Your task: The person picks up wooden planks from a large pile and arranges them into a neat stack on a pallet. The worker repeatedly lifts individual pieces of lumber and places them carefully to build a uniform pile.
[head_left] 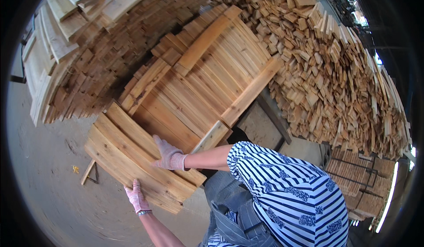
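Note:
Several wooden boards (132,152) lie side by side at the near left end of a wooden stack. My left hand (137,197), in a pinkish knit glove, touches their outer edge with its fingers apart. Across the boards, my right hand (168,154), gloved alike, rests on the inner edge, its fingers stretched out and spread. Beyond it, rows of narrow planks (216,66) fill the stack between raised side boards. One side board (210,37) lies along the far left edge, another (249,90) along the right.
A heap of short wood offcuts (309,70) rises on the right. Behind the stack stands a wall of piled planks (97,66), with pale boards (55,30) on top at the far left. Strapped wood bundles (362,176) sit at the lower right. A small wooden piece (88,172) lies on the floor (53,158).

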Available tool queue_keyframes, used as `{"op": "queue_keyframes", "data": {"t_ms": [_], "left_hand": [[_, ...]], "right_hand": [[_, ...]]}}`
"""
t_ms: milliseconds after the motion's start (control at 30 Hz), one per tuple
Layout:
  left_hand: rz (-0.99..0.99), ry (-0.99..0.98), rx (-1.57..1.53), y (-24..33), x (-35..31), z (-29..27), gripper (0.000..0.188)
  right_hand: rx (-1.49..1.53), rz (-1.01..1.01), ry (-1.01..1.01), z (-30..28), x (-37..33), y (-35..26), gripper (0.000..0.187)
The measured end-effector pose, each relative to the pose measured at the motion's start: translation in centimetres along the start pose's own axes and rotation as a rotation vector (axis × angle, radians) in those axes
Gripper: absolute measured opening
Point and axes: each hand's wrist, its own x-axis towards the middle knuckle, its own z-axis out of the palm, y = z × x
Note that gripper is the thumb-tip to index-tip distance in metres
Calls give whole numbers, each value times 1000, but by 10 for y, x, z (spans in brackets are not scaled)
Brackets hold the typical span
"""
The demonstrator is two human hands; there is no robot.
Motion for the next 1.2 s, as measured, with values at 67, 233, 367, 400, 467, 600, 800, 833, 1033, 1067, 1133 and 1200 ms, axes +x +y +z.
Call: {"op": "queue_keyframes", "data": {"t_ms": [67, 233, 367, 400, 467, 600, 800, 833, 1033, 1067, 1133, 1200], "left_hand": [[6, -50, -18, -5, 5, -5, 66], [19, -46, -31, -8, 5, -2, 63], [129, 138, 386, -1, 8, 15, 78], [170, 268, 570, 0, 4, 23, 84], [239, 324, 803, 19, -16, 53, 98], [211, 263, 1118, 56, -25, 176, 124], [-293, 331, 1320, 92, -34, 245, 147], [-333, 309, 1327, 96, -36, 246, 147], [-352, 303, 1310, 100, -31, 250, 148], [-357, 299, 1312, 104, -32, 252, 148], [-359, 312, 1306, 106, -29, 257, 148], [-361, 345, 1312, 97, -29, 250, 149]], "right_hand": [[11, -59, 36, 15, 13, 20, 114], [-21, -24, -73, -3, 6, 11, 108], [-188, -18, -103, -63, -6, 1, 100], [-157, -84, -42, -88, -16, 3, 90], [-190, -315, 164, -122, -13, 43, 74], [-485, -371, 223, -248, 5, 91, 65], [-657, -324, 432, -448, 112, 67, 57], [-786, -305, 491, -469, 135, 73, 60], [-957, -318, 292, -517, 257, 68, 68], [-958, -247, 235, -514, 272, 75, 68], [-981, -107, 126, -515, 285, 65, 68], [-962, -147, 82, -512, 281, 55, 71]]}}
